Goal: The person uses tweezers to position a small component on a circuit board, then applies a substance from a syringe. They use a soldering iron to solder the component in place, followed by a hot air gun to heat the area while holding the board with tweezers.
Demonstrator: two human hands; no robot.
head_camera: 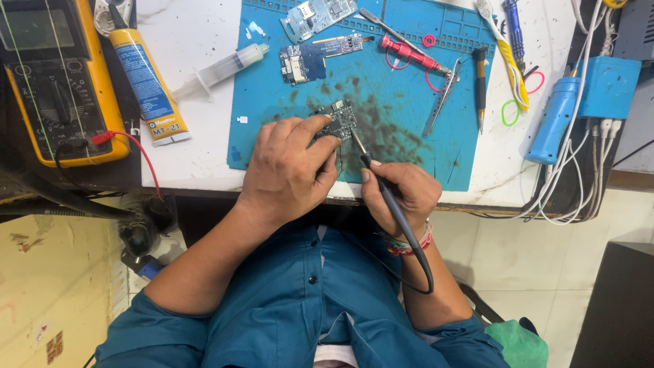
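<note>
At the far left a yellow-cased multimeter with a dark dial [58, 88] is lying on a dark shelf, a red lead plugged into its lower edge. Beside it, a yellow and blue squeeze tube [143, 82] and a clear plastic syringe [218, 70] are resting on the white marble-look tabletop [187, 160]. The left hand [286, 170] is pinching a small dark square circuit board [338, 121] between thumb and fingers, holding it on the stained blue silicone work mat [402, 109]. Just to its right, the right hand [402, 194] is gripping a black pen-shaped soldering iron [381, 184], its metal tip touching the board's lower right edge. The hands are sitting close together, almost touching. Further along the mat, silver metal tweezers [443, 99] and a red-handled tool [412, 53] are lying well apart from the hands. At the right edge a light blue handheld tool [555, 119] is lying among white cables.
</note>
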